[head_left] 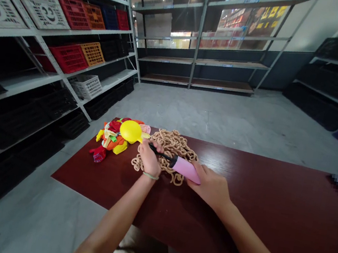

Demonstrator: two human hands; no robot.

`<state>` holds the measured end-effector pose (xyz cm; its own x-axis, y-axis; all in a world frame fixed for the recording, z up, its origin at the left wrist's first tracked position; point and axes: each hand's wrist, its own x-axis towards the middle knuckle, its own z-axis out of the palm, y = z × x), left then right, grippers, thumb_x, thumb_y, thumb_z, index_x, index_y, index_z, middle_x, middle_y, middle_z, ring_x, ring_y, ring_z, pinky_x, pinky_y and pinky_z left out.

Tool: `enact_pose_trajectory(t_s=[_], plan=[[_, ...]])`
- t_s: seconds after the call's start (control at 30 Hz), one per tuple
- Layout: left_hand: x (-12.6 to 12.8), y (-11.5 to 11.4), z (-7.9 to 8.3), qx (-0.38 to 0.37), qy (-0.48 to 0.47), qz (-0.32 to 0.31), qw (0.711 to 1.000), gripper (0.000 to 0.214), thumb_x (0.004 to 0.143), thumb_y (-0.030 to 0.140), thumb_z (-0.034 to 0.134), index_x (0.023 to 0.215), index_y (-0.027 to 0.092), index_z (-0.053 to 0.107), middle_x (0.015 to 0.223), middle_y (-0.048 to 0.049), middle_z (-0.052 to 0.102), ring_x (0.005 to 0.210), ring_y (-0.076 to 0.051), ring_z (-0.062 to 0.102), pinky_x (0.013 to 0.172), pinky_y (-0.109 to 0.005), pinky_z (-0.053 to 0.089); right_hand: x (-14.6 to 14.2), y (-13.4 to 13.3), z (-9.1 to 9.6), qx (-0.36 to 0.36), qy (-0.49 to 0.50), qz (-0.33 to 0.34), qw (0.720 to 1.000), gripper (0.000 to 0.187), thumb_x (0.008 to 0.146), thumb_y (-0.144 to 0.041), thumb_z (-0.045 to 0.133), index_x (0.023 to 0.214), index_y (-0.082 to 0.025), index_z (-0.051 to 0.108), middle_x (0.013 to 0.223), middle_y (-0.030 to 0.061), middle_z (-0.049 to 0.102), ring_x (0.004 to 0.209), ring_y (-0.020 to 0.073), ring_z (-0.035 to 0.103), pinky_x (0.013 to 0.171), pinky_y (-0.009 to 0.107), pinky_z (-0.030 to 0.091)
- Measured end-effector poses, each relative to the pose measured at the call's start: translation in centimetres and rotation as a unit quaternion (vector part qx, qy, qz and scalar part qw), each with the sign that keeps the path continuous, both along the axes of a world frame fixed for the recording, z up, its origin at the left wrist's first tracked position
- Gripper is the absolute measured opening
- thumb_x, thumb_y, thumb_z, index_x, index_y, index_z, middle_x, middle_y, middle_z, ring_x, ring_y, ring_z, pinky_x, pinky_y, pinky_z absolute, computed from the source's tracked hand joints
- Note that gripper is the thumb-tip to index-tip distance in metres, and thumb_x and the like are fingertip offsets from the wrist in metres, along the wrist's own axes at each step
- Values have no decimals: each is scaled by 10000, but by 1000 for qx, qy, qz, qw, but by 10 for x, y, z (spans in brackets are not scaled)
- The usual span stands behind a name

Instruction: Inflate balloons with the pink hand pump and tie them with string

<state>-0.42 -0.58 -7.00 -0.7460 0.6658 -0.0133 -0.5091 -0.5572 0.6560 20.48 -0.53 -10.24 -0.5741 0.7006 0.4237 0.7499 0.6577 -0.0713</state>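
Your right hand [207,186] is closed around a pink hand pump [186,169], and your left hand [149,159] is closed at the pump's black nozzle [160,151], by the neck of a yellow balloon [131,131]. That balloon is the only one showing any air, and it is rounded but modest in size. The other balloons [111,139] lie flat in a colourful heap at your 11 o'clock, so those are left unfilled. A tan chain of looped links [174,146] sprawls under your hands at 12 o'clock, just beside the heap. Everything sits on a dark red wooden table [270,215]. Beyond it lies a grey concrete floor [222,113], with metal shelves [84,32] holding plastic crates [67,58] at 10 o'clock and wooden-boarded shelves [227,63] at 12 o'clock
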Motion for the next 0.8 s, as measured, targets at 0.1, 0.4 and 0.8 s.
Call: enact_pose_trajectory(t_s=[0.1, 0.4, 0.8], plan=[[24, -1, -1, -2, 21, -48, 999, 189, 879, 332, 501, 759, 216, 412, 559, 56, 458, 419, -88, 426, 444, -232, 369, -10, -6, 1, -16, 35, -10, 999, 439, 867, -447, 542, 1240, -216, 537, 1020, 67, 712, 794, 213, 665, 624, 292, 412], [-41, -2, 8, -29, -52, 17, 998, 125, 799, 209, 498, 761, 216, 380, 560, 75, 413, 403, -65, 401, 445, -217, 325, 20, 21, 0, 75, -37, 41, 996, 391, 904, -454, 516, 1188, -192, 581, 935, 58, 698, 778, 203, 630, 644, 301, 367], [9, 2, 4, 7, 6, -28, 1000, 173, 840, 319, 515, 773, 214, 394, 560, 73, 423, 411, -69, 397, 448, -216, 322, -5, 0, -2, 37, 39, -1, 999, 413, 862, -445, 557, 1186, -190, 583, 970, 63, 708, 769, 188, 632, 616, 277, 353]])
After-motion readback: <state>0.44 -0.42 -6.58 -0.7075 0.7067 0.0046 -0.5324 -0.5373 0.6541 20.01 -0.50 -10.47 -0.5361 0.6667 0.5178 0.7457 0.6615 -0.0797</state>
